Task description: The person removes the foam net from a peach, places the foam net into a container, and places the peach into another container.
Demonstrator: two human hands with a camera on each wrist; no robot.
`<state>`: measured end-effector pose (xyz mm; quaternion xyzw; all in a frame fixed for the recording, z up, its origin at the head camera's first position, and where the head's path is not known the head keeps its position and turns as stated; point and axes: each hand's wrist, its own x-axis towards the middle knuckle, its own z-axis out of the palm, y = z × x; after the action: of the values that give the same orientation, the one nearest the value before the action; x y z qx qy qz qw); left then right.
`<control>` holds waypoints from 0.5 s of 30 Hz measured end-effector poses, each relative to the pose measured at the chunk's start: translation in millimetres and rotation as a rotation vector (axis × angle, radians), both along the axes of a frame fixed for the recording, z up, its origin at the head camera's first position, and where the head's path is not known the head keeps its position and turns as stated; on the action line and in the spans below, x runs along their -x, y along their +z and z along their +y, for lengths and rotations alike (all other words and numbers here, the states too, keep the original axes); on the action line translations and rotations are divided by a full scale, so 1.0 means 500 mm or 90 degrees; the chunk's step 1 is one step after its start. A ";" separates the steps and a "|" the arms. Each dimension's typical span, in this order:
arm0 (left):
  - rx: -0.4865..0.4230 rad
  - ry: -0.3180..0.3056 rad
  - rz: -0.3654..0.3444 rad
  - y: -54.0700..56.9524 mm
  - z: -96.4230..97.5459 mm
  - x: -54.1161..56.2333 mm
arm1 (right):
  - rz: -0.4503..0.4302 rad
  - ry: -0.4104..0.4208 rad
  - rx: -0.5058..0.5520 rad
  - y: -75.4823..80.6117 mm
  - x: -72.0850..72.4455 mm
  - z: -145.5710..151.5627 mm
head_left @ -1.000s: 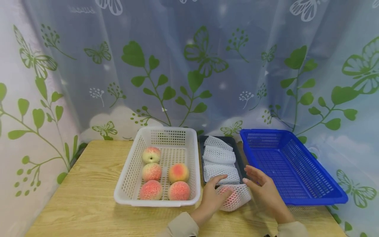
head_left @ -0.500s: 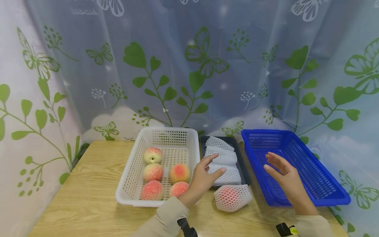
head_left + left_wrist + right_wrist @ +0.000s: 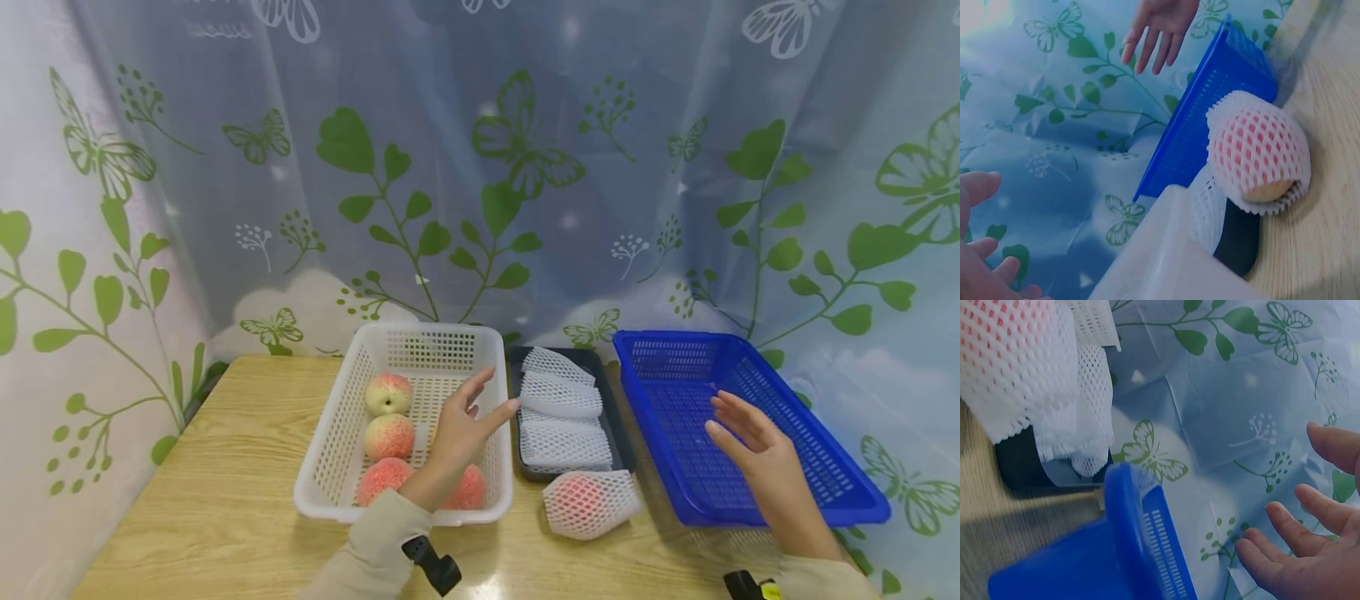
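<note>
My left hand (image 3: pixel 459 429) hovers over the white basket (image 3: pixel 312 475), fingers extended and holding nothing; it hides part of the peaches on that side. Beneath and beside it lie several pink and yellow peaches (image 3: pixel 389 437). My right hand (image 3: pixel 767 458), also holding nothing, is above the blue basket (image 3: pixel 630 417) with relaxed fingers. Between the baskets, on the wood in front of the dark tray, sits a peach in a white foam net (image 3: pixel 589 503); the left wrist view shows the netted peach (image 3: pixel 1260 153) with its bare end toward the camera.
A dark tray (image 3: pixel 622 450) holds several white foam net sleeves (image 3: pixel 564 442) between the two baskets. The wooden table (image 3: pixel 195 483) extends to the left. A patterned curtain (image 3: pixel 420 167) hangs close behind everything.
Both hands have left the netted peach, which stays on the table. The left hand has moved left over the white basket, the right hand right over the blue basket.
</note>
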<state>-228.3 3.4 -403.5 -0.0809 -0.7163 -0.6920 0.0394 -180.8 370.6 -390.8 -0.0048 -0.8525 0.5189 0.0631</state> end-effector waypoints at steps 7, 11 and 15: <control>-0.007 0.014 0.000 -0.006 -0.029 0.003 | -0.004 -0.008 0.009 -0.011 -0.006 0.022; -0.011 0.011 -0.004 -0.011 -0.033 0.007 | 0.002 -0.010 0.010 -0.014 -0.007 0.024; -0.018 0.016 0.001 -0.011 -0.028 0.010 | 0.008 -0.008 0.007 -0.014 -0.006 0.022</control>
<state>-233.0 -10.5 -408.8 -0.0717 -0.7073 -0.7015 0.0494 -177.7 381.4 -397.8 -0.0073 -0.8490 0.5235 0.0720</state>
